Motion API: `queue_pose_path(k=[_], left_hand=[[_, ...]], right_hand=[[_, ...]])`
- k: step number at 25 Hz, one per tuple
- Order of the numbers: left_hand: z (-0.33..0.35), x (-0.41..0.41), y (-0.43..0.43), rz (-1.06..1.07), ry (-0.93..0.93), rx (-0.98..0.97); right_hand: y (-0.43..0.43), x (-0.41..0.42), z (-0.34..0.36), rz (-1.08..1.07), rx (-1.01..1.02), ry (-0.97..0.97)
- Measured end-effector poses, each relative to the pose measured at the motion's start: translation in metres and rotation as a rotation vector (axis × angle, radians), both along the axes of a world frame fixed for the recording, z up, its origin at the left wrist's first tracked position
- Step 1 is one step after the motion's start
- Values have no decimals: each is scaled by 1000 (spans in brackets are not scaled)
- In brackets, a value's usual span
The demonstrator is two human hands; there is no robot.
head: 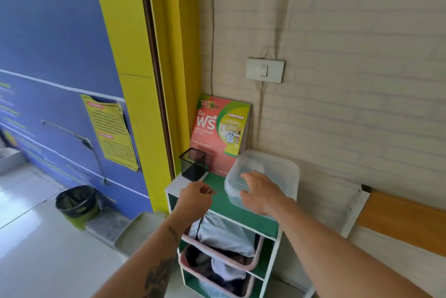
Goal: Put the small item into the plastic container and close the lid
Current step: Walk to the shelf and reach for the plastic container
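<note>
A clear plastic container (277, 172) with its lid on sits at the right of the green shelf top (218, 197). My right hand (261, 192) rests on the container's near left corner, fingers spread over the lid edge. My left hand (194, 197) hovers over the shelf top just left of the container, fingers pinched on a small dark item (209, 192) that is mostly hidden by the fingertips.
A black mesh pen cup (192, 164) stands at the back left of the shelf top, a red and green flyer (220, 133) leans on the wall behind. Pink baskets (251, 265) with cloth fill the shelves below. A lined bin (76, 203) stands on the floor left.
</note>
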State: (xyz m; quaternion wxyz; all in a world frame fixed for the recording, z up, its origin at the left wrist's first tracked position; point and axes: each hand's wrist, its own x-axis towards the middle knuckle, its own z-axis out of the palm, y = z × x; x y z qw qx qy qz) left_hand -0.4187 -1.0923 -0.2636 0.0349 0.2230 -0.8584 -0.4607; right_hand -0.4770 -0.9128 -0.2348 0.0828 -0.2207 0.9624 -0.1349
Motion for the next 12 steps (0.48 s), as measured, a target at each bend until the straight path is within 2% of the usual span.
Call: queue_pose_path(k=[12], left_hand=[[-56, -75, -32, 27, -55, 35]], right_hand=[[-38, -41, -44, -30, 127, 34]])
